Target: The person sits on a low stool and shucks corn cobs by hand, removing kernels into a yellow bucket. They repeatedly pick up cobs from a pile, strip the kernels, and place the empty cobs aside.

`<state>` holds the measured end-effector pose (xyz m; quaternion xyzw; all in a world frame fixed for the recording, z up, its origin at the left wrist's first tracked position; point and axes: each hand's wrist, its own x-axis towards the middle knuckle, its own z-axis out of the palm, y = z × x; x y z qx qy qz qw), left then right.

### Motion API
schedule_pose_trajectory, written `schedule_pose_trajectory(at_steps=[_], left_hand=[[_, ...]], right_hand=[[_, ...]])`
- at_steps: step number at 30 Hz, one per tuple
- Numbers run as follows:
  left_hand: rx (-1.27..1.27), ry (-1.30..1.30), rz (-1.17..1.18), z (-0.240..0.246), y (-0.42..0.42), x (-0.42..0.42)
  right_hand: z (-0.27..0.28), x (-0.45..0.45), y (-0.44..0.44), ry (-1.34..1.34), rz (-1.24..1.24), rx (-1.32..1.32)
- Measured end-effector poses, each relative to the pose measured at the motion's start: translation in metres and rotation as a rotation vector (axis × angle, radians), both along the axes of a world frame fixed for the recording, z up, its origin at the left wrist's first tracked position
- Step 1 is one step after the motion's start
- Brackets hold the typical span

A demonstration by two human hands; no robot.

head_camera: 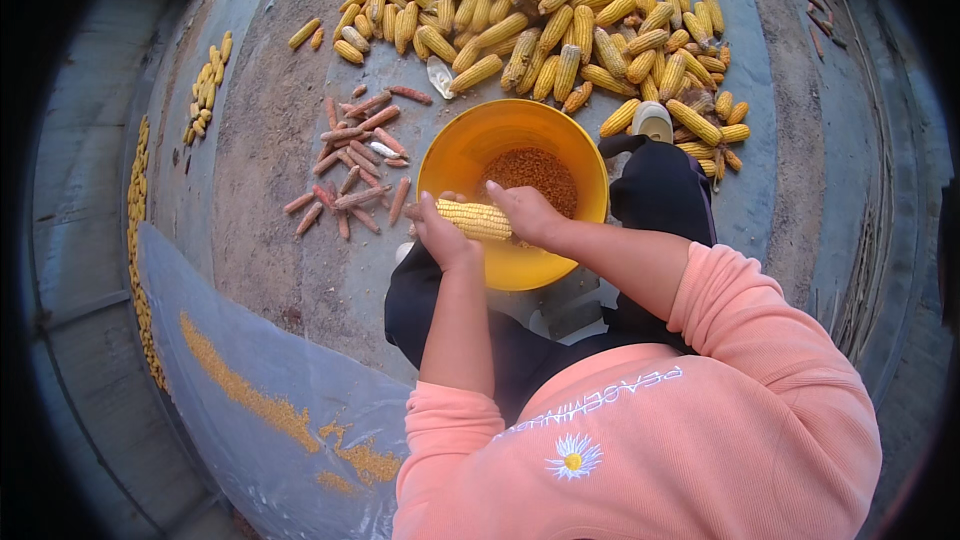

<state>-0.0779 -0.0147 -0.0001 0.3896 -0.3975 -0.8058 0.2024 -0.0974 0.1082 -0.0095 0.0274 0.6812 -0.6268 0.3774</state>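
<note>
Over a yellow plastic bucket (517, 116), both hands hold one yellow ear of corn (474, 219) lying roughly level. My left hand (445, 236) grips its left end, where a reddish cob also shows between hand and ear. My right hand (527, 214) is closed on the ear's right end, with the thumb on top. Loose reddish-orange corn kernels (534, 172) lie in the bottom of the bucket, which stands between the knees. The palm sides of both hands are hidden.
Beyond the bucket lies a big heap of corn ears (517, 7). Bare reddish cobs (360, 154) are piled left of it. A plastic sheet (262, 352) with strewn kernels (247, 390) spreads at lower left. More ears (202, 94) lie farther left. A shoe (652, 121) touches the heap's edge.
</note>
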Motion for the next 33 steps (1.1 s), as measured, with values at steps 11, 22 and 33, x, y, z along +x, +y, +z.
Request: schedule_pose_trajectory(at_steps=[11, 22, 33], left_hand=[[0.046, 0.172, -0.192, 0.002, 0.000, 0.007], [0.208, 0.179, -0.138, 0.002, -0.014, 0.005], [0.174, 0.065, 0.018, 0.001, -0.012, 0.000]], right_hand=[[0.004, 0.000, -0.005, -0.204, -0.141, 0.039], [-0.019, -0.012, -0.002, -0.133, -0.149, -0.037], [0.026, 0.001, 0.008, 0.516, 0.225, 0.321]])
